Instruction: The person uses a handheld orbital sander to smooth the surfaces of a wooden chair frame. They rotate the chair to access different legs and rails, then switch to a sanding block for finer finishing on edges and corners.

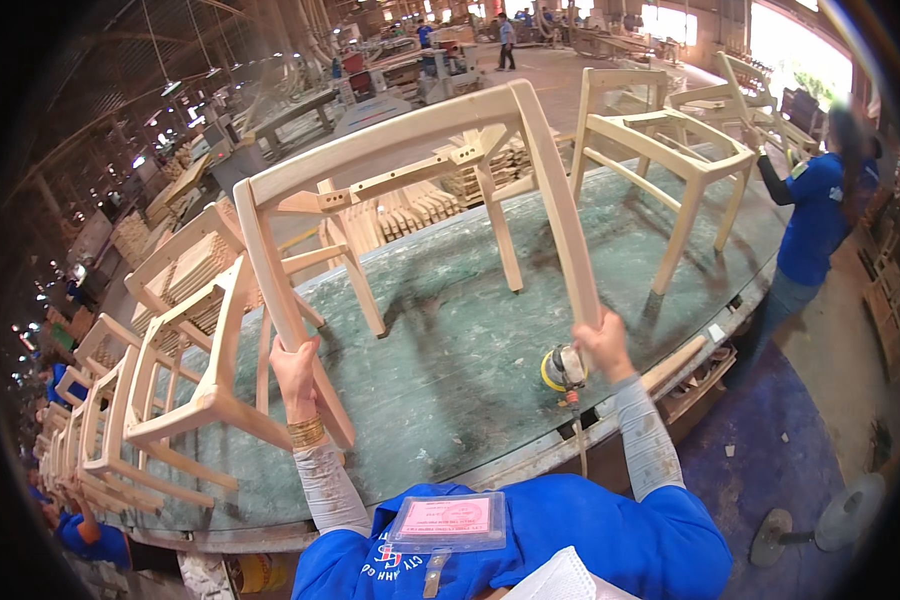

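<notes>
Chairs (210, 402) line the left, then the left hand (295, 375) grips one leg of a pale chair frame (380, 142) over the green table (450, 400) — sander (560, 370) just beside the right hand (604, 345), which clutches another leg — second chair (681, 236) far right.

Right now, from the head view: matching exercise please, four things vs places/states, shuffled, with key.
Things
1. left hand
2. right hand
3. round hand tool
4. badge

Places/states
A. on the green tabletop
B. grips the right upright of the chair
C. on the chest of the blue shirt
D. grips the left upright of the chair

Pairs: 1-D, 2-B, 3-A, 4-C
</notes>
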A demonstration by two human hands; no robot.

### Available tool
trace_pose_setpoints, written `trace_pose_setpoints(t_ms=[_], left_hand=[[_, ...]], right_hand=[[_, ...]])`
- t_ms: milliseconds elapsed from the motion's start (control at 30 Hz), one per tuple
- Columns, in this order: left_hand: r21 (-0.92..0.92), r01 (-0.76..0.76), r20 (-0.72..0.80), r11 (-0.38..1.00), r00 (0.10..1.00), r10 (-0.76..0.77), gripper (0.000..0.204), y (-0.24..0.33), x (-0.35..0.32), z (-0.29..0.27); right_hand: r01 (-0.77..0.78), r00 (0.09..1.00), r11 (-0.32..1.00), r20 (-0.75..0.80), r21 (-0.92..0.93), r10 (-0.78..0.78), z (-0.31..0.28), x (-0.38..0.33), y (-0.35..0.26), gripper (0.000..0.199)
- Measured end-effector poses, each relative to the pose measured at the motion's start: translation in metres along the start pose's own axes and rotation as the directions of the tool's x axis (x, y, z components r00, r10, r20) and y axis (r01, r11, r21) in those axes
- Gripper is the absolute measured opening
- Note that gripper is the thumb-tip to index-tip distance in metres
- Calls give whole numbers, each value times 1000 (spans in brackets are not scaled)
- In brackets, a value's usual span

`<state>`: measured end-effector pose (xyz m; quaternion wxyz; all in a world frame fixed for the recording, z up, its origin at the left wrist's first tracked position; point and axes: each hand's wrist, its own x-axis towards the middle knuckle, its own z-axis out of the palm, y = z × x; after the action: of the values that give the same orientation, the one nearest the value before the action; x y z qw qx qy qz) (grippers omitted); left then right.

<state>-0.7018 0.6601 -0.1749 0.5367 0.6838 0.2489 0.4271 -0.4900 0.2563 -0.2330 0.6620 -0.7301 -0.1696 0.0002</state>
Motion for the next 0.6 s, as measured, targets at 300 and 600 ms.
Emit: trace_pose_setpoints(t_ms=[300, 600], left_hand=[[-106, 121, 99, 987, 989, -110, 38, 38, -4, 25], [-105, 106, 91, 989, 991, -97, 36, 43, 26, 31]], right_hand=[[-107, 979, 792, 204, 601, -23, -13, 82, 10, 35], [-322, 897, 538, -68, -779, 437, 50, -23, 155, 87]])
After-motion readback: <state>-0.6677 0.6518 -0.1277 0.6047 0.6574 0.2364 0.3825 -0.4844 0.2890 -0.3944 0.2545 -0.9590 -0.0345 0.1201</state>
